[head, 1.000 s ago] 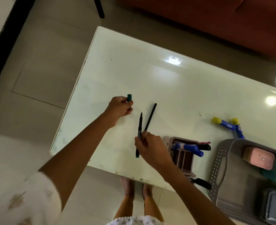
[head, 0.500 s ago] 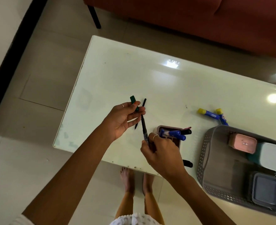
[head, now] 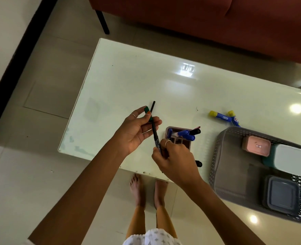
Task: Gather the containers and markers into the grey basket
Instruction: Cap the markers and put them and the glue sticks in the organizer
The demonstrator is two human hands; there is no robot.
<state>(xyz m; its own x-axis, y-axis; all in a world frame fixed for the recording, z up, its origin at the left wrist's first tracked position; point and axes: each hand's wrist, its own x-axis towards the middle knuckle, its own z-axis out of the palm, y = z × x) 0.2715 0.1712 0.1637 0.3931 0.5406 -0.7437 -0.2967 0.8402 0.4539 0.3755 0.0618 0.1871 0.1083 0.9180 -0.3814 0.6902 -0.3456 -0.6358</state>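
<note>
Pinching a thin black pen [head: 156, 138] in my right hand [head: 175, 160], I'm gripping a green marker [head: 148, 113] in my left hand [head: 137, 132] above the white bench [head: 128, 82].

A single wide-angle camera sits on the person's head and looks steeply down over the near edge of the worktop [head: 128, 82]. The view faces forward toward a sofa [head: 217, 20] beyond the far edge. Both forearms reach up from the bottom of the picture, close to the lens. The floor [head: 40, 85] shows left of the worktop, bare feet [head: 137, 190] under the near edge
</note>
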